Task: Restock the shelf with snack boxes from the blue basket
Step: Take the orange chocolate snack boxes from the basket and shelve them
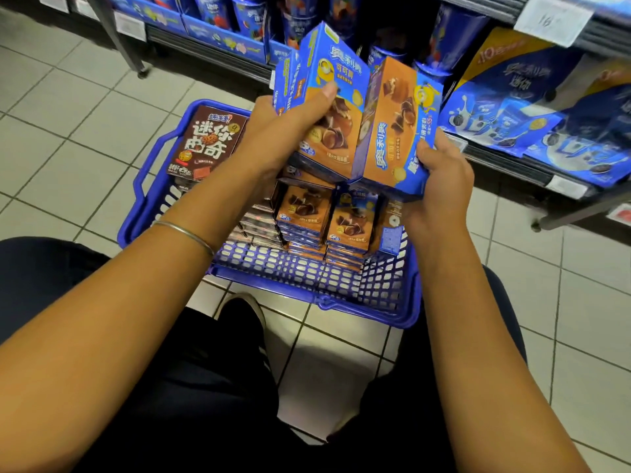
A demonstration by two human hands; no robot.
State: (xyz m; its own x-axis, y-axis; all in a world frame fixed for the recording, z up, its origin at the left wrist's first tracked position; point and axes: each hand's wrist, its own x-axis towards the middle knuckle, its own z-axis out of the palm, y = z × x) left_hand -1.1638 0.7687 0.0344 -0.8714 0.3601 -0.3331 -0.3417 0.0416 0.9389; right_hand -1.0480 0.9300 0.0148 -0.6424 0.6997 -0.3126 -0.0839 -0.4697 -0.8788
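A blue basket point(307, 285) stands on the tiled floor in front of me. Stacks of blue-and-orange snack boxes point(327, 223) fill its right half, and a brown box point(208, 141) leans upright at its far left. My left hand point(290, 131) grips a bunch of blue-and-orange boxes point(327, 83) above the basket, thumb across the front one. My right hand point(440, 179) holds another blue-and-orange box point(392, 131) by its lower right corner, tilted beside the first bunch. The low shelf point(532, 165) lies just beyond, at the top of the view.
Blue snack cups point(454, 35) and blue cookie bags point(532, 110) fill the shelf at the top and right. A shelf leg point(136, 63) stands on the floor at the upper left. My knees and one shoe point(242, 308) are close behind the basket.
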